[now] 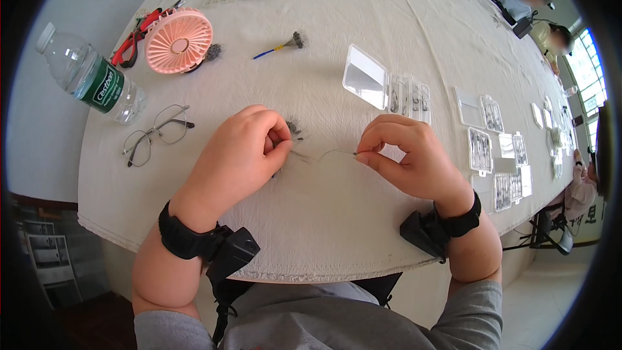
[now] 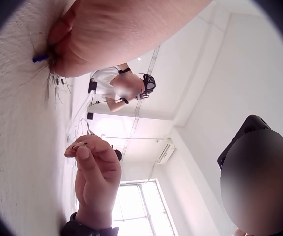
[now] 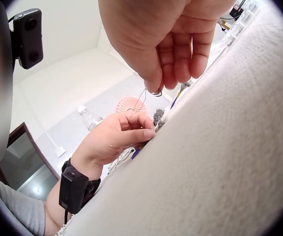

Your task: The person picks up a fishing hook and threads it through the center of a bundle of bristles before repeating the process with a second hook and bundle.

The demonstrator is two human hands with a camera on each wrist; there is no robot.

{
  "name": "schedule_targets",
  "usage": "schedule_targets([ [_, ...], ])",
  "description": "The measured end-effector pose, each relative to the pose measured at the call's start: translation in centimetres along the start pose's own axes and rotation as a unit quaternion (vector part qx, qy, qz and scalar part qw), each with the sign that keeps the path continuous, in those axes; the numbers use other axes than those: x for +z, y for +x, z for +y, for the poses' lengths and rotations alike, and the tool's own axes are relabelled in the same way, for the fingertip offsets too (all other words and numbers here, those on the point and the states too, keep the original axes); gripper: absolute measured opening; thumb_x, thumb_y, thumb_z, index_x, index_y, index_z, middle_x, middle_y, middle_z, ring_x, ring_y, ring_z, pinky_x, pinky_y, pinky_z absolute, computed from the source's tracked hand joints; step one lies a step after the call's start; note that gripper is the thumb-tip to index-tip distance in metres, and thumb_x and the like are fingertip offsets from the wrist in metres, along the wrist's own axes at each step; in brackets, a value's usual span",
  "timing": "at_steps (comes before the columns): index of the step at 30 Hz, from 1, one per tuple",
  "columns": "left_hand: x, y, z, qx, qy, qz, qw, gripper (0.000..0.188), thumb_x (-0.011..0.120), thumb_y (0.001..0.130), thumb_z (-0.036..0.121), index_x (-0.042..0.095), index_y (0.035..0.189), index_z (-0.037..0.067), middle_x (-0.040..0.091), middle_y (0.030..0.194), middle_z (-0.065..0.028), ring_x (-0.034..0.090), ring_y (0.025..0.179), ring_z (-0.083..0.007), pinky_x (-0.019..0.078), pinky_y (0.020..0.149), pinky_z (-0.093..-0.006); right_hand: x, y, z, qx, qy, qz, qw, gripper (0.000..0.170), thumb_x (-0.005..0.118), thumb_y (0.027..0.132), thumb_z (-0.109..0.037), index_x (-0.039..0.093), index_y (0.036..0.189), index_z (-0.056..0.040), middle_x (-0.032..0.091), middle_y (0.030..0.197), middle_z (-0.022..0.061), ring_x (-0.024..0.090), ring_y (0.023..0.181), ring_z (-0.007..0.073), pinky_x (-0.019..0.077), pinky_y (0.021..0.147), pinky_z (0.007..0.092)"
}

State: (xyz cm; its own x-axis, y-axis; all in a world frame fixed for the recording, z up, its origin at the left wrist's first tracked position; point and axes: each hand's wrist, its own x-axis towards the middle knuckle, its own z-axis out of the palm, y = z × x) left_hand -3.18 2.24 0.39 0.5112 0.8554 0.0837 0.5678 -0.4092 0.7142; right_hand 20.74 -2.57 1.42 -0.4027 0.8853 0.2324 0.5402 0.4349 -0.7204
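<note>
The left hand point(image 1: 240, 152) pinches fine strands point(image 1: 302, 156); the right hand point(image 1: 414, 155) grips the end of one thin line point(image 1: 337, 150), slack between the two. The step looks like parting that line from the strands; next probably calls for a gentle, steady pull. Beyond the left hand: one bundle point(image 1: 280, 46), one fan point(image 1: 179, 45), one bottle point(image 1: 97, 81); left of it, one pair of glasses point(image 1: 153, 132). Beyond the right: one open case point(image 1: 366, 78); farther right, several boxes point(image 1: 469, 109), too crowded to count.
</note>
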Motion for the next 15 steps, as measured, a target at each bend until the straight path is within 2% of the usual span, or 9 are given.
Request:
schedule_targets([
  [4,0.04,0.01,-0.03,0.008,0.005,0.001,1.000,0.010,0.066,0.075,0.000,0.057,0.079,-0.002,0.053,0.077,-0.0064,0.053,0.061,-0.0122,0.0465,0.057,-0.0250,0.22,-0.03,0.27,-0.009,0.005,0.008,1.000,0.005,0.064,0.076,0.000,0.060,0.076,-0.0017,0.057,0.072,0.0083,0.057,0.067,0.0207,0.0468,0.060,0.0300],
  [7,0.07,0.07,0.02,0.013,0.011,-0.001,1.000,0.010,0.066,0.075,0.000,0.057,0.079,-0.001,0.053,0.077,-0.0063,0.053,0.061,-0.0125,0.0461,0.057,-0.0252,0.10,-0.04,0.16,-0.007,-0.004,-0.003,1.000,0.007,0.066,0.075,0.004,0.060,0.077,0.0004,0.060,0.075,0.0081,0.058,0.069,0.0193,0.0468,0.063,0.0278],
  [15,0.13,0.01,0.11,0.023,0.016,-0.001,1.000,0.011,0.066,0.075,0.000,0.057,0.081,0.000,0.053,0.077,-0.0059,0.052,0.061,-0.0131,0.0451,0.057,-0.0253,0.05,-0.07,0.16,-0.004,-0.003,-0.011,1.000,0.007,0.065,0.074,0.005,0.061,0.078,0.0010,0.059,0.076,0.0081,0.057,0.069,0.0197,0.0471,0.063,0.0279],
])
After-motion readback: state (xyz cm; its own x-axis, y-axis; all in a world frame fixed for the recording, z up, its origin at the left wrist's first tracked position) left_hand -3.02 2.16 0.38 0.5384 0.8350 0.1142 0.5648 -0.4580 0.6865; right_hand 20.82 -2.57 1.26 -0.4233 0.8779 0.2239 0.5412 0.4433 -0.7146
